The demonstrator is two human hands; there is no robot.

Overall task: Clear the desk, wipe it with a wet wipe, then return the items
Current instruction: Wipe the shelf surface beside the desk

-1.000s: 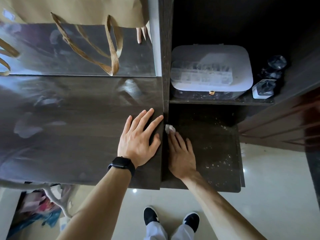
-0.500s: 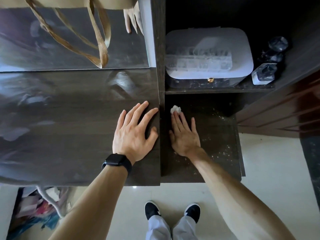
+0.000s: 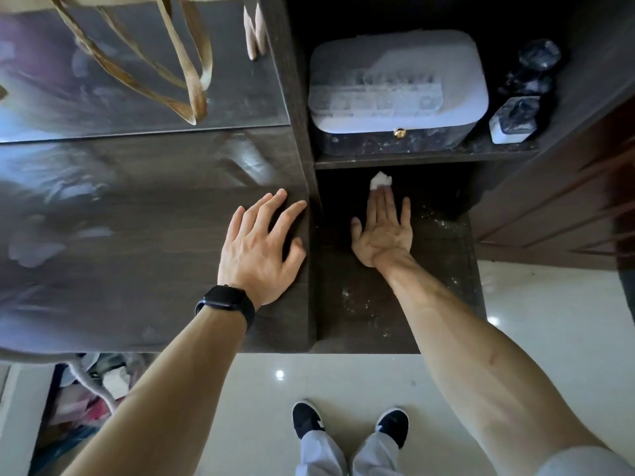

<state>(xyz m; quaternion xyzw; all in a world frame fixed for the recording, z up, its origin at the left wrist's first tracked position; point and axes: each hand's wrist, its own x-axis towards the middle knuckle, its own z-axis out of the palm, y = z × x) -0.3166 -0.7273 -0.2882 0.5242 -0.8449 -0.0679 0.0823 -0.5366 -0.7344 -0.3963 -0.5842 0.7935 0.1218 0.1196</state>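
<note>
two hands are in view, one left hand [image 3: 257,249] and one right hand [image 3: 381,231]. there is one black watch [image 3: 225,300], one small white wipe [image 3: 380,180] in a wad, and one pale lidded case [image 3: 395,87] with one gold clasp [image 3: 399,132]. one clear bottle [image 3: 513,120] shows beside dark glass pieces [image 3: 539,55], too dim to count. two tan strap loops [image 3: 198,97] hang at the top. two shelves show, one upper shelf [image 3: 412,156] and one lower shelf [image 3: 443,269]. there are two shoes, one left shoe [image 3: 304,420] and one right shoe [image 3: 393,426].
</note>
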